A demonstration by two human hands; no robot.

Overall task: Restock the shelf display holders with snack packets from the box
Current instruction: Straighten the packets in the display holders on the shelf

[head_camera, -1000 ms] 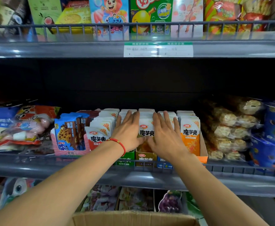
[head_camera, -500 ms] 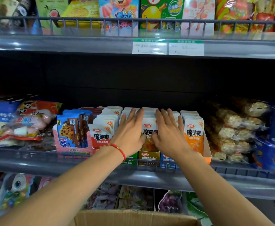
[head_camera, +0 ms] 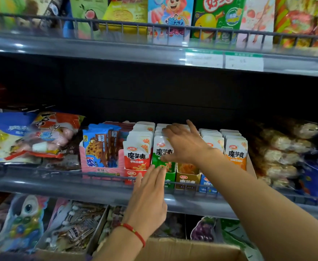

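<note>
Rows of white-topped snack packets stand in card display holders (head_camera: 187, 180) on the middle shelf: a red row (head_camera: 136, 157), a green row (head_camera: 161, 147), a yellow row behind my hand and an orange row (head_camera: 236, 153). My right hand (head_camera: 184, 143) lies flat, fingers spread, on the tops of the green and yellow rows. My left hand (head_camera: 148, 200) hangs lower, in front of the shelf rail, fingers straight and holding nothing. The cardboard box (head_camera: 190, 250) shows at the bottom edge.
A pink tray of blue cookie packs (head_camera: 99, 147) stands left of the holders, with bagged sweets (head_camera: 41, 136) further left. Clear bags of puffed snacks (head_camera: 284, 147) sit on the right. A wire rail (head_camera: 60, 173) runs along the shelf front. Another shelf hangs above.
My left hand has come off the packet rows and dropped below the shelf rail. My right hand has slid left across the packet tops. The view has swung left.
</note>
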